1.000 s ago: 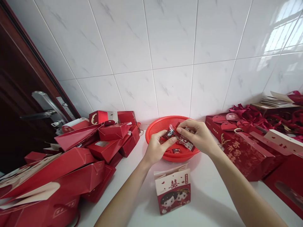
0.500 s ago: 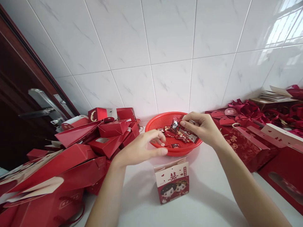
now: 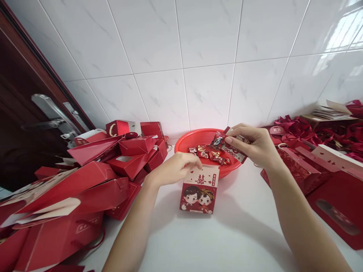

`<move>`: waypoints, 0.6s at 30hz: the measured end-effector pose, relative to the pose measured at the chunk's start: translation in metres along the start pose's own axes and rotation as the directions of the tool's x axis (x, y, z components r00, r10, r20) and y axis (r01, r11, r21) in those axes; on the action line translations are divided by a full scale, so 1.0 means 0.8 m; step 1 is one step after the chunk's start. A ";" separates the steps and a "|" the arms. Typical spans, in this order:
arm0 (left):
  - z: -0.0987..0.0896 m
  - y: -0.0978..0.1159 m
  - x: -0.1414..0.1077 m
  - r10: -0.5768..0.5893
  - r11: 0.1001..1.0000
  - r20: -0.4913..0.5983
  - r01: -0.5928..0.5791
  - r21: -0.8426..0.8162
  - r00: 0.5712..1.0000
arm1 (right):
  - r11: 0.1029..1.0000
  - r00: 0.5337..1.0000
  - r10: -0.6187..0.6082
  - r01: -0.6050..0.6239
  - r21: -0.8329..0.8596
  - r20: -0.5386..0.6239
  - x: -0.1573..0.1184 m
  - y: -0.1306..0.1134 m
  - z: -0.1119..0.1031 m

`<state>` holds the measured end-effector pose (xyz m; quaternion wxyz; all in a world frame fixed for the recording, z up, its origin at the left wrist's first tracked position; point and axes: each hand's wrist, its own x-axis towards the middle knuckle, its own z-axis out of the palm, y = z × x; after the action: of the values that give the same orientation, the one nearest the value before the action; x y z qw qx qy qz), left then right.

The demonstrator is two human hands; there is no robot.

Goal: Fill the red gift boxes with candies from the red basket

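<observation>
A small red and cream box (image 3: 198,192) with two cartoon figures stands upright on the white table, in front of a red plastic basket (image 3: 185,139). My left hand (image 3: 178,166) is at the box's top edge, fingers curled; what its fingertips hold, if anything, is hidden. Over the basket's right side, my right hand (image 3: 252,145) pinches wrapped sweets, among them a dark-red shiny one (image 3: 218,139) and a larger flat packet (image 3: 234,151). More wrapped sweets (image 3: 202,152) lie inside the basket.
Red gift boxes (image 3: 132,162) are heaped on the left, near a dark door with a metal handle (image 3: 51,113). On the right stand more red boxes (image 3: 337,211), red ribbons (image 3: 297,128) and a stack of cards (image 3: 331,111). A tiled wall (image 3: 210,94) rises behind.
My left hand has moved from the basket's front edge to the box top. The box stands more upright and nearer the basket. My right hand has shifted slightly right with the sweets.
</observation>
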<state>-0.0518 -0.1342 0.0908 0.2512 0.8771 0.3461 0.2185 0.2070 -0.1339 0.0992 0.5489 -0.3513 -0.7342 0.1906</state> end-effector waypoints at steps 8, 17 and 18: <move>0.000 -0.015 0.007 -0.050 0.996 -0.098 0.041 -0.084 0.994 | 0.973 0.968 -0.122 0.160 -0.167 0.219 -0.004 0.006 0.019; 0.002 -0.020 0.004 -0.058 0.994 0.105 0.067 -0.084 0.993 | 0.931 0.922 -0.179 0.272 -0.243 0.344 -0.008 0.002 0.030; 0.002 -0.018 0.004 -0.063 0.995 0.135 0.073 -0.071 0.989 | 0.932 0.919 -0.180 0.273 -0.239 0.350 -0.008 0.002 0.030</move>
<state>-0.0556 -0.1233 0.0815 0.3141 0.8671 0.3501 0.1639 0.1861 -0.1351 0.0863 0.3840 -0.3021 -0.8695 0.0729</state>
